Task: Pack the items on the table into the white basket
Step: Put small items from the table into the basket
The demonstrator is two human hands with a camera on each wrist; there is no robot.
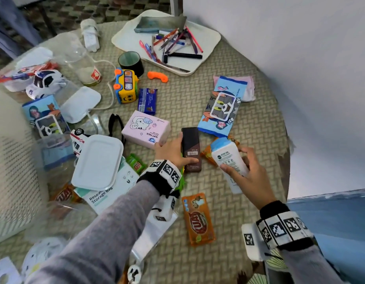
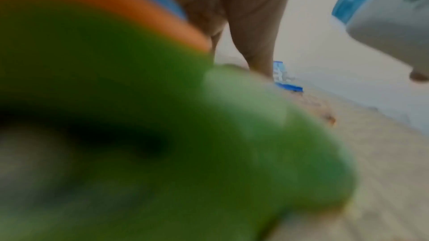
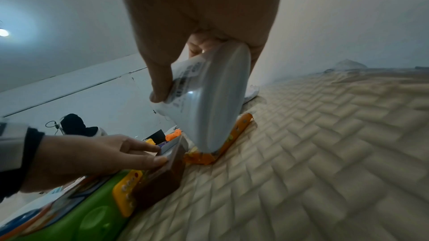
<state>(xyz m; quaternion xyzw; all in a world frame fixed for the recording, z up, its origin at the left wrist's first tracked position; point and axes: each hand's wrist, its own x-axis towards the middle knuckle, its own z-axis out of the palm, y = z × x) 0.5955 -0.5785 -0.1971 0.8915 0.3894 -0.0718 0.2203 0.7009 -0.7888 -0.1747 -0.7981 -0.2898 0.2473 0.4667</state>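
Left hand (image 1: 171,152) fingers curled round dark brown box (image 1: 190,149) on woven mat (image 1: 239,201); right hand (image 1: 247,173) pinches tilted white bottle (image 1: 228,158), thumb opposite fingers

Left wrist view mostly swallowed by a green and orange blur (image 2: 139,98), way too close to make out. Only a sliver of the left hand (image 2: 243,15) visible past it, fingertips hidden. White bottle (image 2: 390,17) cut off by that picture's right edge. Over in the head view, white basket (image 1: 11,160) chopped by the left edge and smeared. Orange packet (image 1: 206,155) mostly buried under the bottle. Label text on the bottle too small to read.
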